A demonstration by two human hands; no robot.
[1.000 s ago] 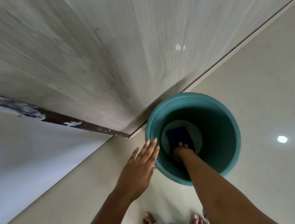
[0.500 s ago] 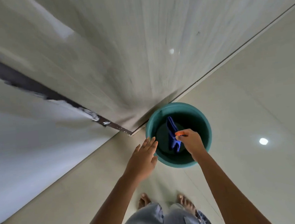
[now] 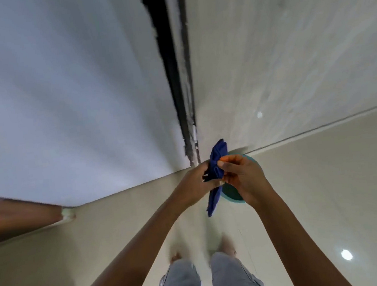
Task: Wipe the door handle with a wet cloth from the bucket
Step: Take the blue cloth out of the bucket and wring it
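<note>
Lifted from the bucket point(image 3: 232, 195), cloth point(image 3: 216, 168) now in both hands' grip.

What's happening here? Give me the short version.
A person is standing barefoot on the tiled floor, holding a dark blue cloth with both hands. The left hand and the right hand grip it together above a teal bucket, which the hands mostly hide. The cloth's lower end hangs down beside the bucket's rim. The door rises just behind, but no handle is in view, so the wiping has not yet begun.
</note>
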